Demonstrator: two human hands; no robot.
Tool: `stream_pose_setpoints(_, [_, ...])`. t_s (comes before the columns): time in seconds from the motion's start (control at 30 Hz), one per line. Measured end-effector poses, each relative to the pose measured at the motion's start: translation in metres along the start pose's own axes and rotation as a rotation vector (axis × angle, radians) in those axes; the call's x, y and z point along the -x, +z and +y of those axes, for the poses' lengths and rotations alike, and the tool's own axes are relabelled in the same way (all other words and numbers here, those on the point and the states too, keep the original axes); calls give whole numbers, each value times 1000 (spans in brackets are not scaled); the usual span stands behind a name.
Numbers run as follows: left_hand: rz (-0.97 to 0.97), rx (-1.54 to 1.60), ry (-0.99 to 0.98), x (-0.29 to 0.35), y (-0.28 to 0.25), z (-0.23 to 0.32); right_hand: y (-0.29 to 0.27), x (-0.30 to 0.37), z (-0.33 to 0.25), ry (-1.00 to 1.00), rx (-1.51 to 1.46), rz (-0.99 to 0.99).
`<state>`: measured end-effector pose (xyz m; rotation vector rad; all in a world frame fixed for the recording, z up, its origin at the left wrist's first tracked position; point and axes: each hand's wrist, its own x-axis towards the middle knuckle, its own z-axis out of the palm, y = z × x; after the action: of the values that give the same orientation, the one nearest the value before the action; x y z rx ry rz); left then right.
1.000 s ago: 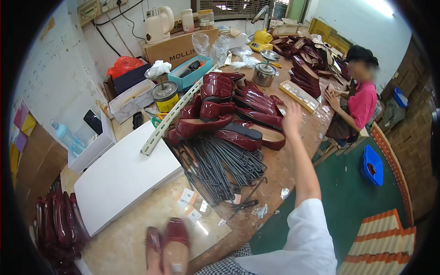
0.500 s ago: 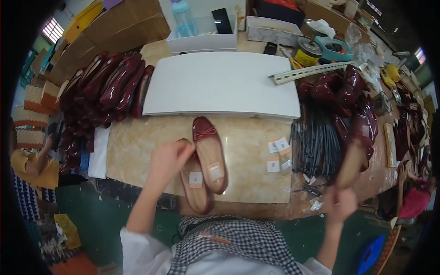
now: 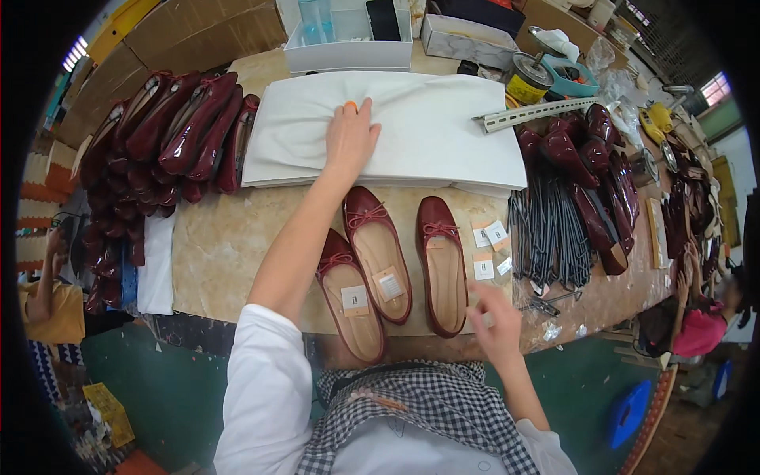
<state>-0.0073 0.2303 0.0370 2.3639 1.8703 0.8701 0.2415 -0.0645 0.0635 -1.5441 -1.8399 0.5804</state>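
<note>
Spread on the stack of white paper sheets (image 3: 443,119) is my left hand (image 3: 348,142), its fingers stretched out and an orange cover on one fingertip. The top sheet is creased around it. Below the stack lie three dark red ballet flats with bows. The left flat (image 3: 360,336) and the middle flat (image 3: 402,273) lie side by side, touching, each with a white tag on its insole. Apart from them is the right flat (image 3: 445,293), with a small orange-edged label inside. My right hand (image 3: 499,324) is beside its heel, empty, thumb and forefinger apart.
Glossy red flats (image 3: 190,142) are piled at left, and more red flats (image 3: 586,158) at right. Dark thin strips (image 3: 550,237) and loose tags (image 3: 484,265) lie near my right hand. A slotted metal bar (image 3: 538,115) rests across the stack's right corner. Other people work at both sides.
My left hand has moved from the flats up onto the paper stack. My right hand has brought a third flat from the right pile's side, set it down and let go.
</note>
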Motion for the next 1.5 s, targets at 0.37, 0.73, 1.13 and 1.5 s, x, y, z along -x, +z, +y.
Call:
stream_pose_setpoints(0.37, [-109,770,486,183,-111,127,22,-12,6,623,-1315,-387])
stream_pose_setpoints(0.73, [-487,1133,-197,182,-79,150,-10,-6,18,139,-157,109])
stream_pose_setpoints(1.13, [-656,-132,387,178,-33,158,-32,-11,58,516,-1101,536])
stream_pose_setpoints(1.5, [-620,-103,533,234,-52,171,73,-89,21,-105,564,-129])
